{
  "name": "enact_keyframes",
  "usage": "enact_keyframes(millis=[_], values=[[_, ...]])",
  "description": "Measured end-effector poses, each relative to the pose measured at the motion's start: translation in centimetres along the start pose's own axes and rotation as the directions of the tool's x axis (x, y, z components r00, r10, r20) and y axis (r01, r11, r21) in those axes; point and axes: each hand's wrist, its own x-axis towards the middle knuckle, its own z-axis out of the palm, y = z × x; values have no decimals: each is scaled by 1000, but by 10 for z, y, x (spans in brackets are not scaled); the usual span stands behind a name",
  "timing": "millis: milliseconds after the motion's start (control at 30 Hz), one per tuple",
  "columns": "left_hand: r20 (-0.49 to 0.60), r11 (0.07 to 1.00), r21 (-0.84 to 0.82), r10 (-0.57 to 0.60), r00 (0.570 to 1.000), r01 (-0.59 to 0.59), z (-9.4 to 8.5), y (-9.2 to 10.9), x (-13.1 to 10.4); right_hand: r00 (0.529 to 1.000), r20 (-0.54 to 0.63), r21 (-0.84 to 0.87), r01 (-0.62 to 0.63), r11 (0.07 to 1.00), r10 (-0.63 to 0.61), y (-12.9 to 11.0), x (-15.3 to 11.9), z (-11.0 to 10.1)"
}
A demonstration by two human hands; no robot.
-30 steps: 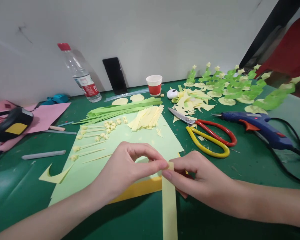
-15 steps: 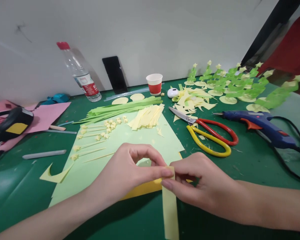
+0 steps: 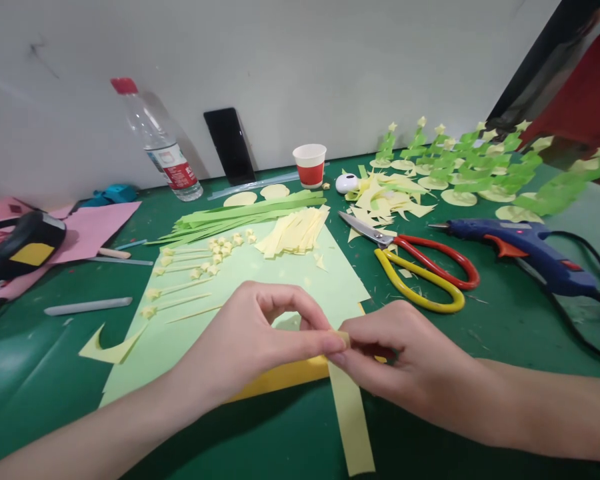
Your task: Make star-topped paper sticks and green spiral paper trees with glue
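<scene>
A pale yellow paper strip (image 3: 353, 420) hangs down from between my two hands, its top end pinched between fingertips. My left hand (image 3: 275, 327) grips the top of the strip with thumb and fingers. Touching it from the right, my right hand (image 3: 400, 353) pinches the same strip just below. Beyond my hands, a light green sheet (image 3: 250, 280) carries small paper stars (image 3: 220, 248), several star-tipped sticks (image 3: 180, 288) and a stack of pale yellow strips (image 3: 295, 233).
Scissors (image 3: 415, 263) and a blue glue gun (image 3: 525, 250) lie to the right. Behind stand a bottle (image 3: 173, 167), a phone (image 3: 229, 145), a paper cup (image 3: 310, 167) and green paper plants (image 3: 460, 173). A tape measure (image 3: 30, 243) is at the left.
The strip's lower end has swung to the right and its top now tilts between my fingertips. My hands have barely moved, both still pinching it.
</scene>
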Motion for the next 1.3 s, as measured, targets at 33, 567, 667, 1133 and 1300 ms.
enact_keyframes(millis=[33, 567, 667, 1133, 1300], values=[[4, 1000, 5, -2, 1000, 2, 1, 0, 0, 1000, 1, -3, -1, 1000, 1, 0, -1, 0], [-26, 995, 70, 67, 997, -66, -1, 3, -2, 992, 36, 42, -121, 992, 120, -8, -2, -6], [-62, 985, 165, 54, 997, -43, 0, 6, -4, 992, 47, 40, -120, 992, 118, -7, -2, -5], [-45, 966, 260, 11, 999, 1, -2, 7, -2, 966, 113, 36, -237, 971, 232, -6, 3, -10], [-4, 972, 227, -51, 999, 51, -4, 5, -1, 955, 175, -39, -238, 971, 241, -14, 5, -20]])
